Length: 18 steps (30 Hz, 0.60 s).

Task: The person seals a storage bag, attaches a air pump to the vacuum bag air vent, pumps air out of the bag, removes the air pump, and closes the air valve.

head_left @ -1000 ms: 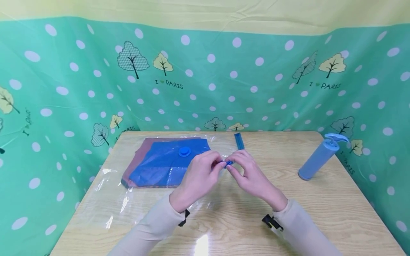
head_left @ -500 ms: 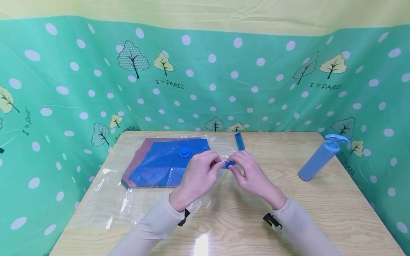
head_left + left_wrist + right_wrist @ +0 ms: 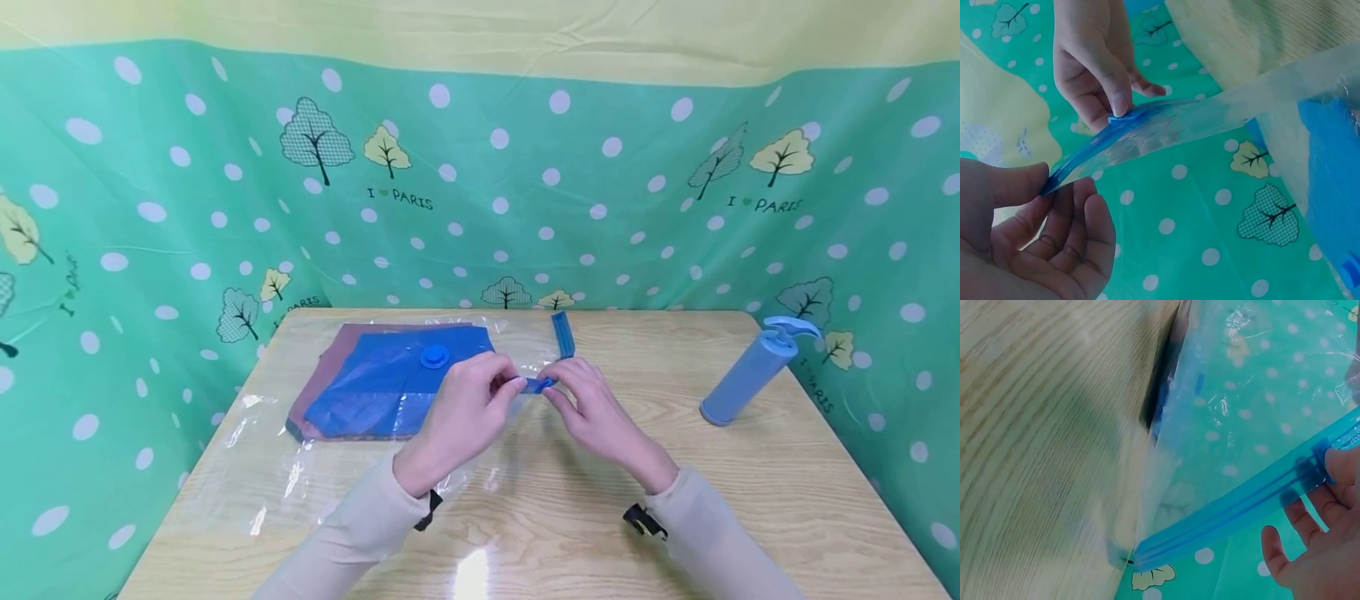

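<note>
A clear vacuum storage bag [image 3: 247,467] lies on the table with folded blue and dark reddish cloth [image 3: 375,375] inside. Its blue zip strip [image 3: 1210,515] runs along the open-table side and is lifted at the hands. My left hand [image 3: 468,400] pinches the strip between thumb and fingers; the left wrist view shows this hand [image 3: 1041,225] at one end of the blue edge. With thumb and fingertips, my right hand [image 3: 592,412] pinches the small blue zip slider [image 3: 1317,461] on the strip, a short way right of the left hand.
A blue hand pump [image 3: 750,375] stands tilted in view at the table's right. The bag's round blue valve [image 3: 434,357] faces up. The far end of the zip strip [image 3: 563,335] reaches near the table's back edge, with a dotted green curtain [image 3: 480,183] behind.
My right hand has shifted slightly right with the slider, and more blue strip shows between the hands. The left hand keeps its place.
</note>
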### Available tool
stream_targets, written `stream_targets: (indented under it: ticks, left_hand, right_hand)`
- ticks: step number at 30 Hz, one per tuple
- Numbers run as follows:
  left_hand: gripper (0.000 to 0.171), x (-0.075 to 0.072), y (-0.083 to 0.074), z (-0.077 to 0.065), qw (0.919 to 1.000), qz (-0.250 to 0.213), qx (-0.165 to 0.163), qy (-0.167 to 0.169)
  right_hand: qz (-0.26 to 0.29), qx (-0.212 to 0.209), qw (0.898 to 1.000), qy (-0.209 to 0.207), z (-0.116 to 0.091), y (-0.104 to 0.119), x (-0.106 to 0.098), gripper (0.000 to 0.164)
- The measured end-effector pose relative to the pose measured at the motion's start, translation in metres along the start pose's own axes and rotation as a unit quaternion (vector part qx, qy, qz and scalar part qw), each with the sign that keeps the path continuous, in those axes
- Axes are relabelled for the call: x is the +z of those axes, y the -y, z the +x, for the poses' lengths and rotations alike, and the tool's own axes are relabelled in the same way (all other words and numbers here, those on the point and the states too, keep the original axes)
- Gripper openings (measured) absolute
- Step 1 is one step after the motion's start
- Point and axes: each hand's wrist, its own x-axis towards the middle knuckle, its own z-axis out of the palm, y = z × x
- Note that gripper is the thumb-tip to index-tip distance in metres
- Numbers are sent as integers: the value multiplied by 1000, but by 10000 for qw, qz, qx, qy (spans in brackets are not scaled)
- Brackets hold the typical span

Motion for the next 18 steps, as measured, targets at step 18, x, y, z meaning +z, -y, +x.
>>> stream_targets:
  ticks: [18]
  left_hand:
    - [11,10,-1,-1,9981,607,-67,85]
  right_hand:
    - [-75,-71,9999,77,4,-2,2,16]
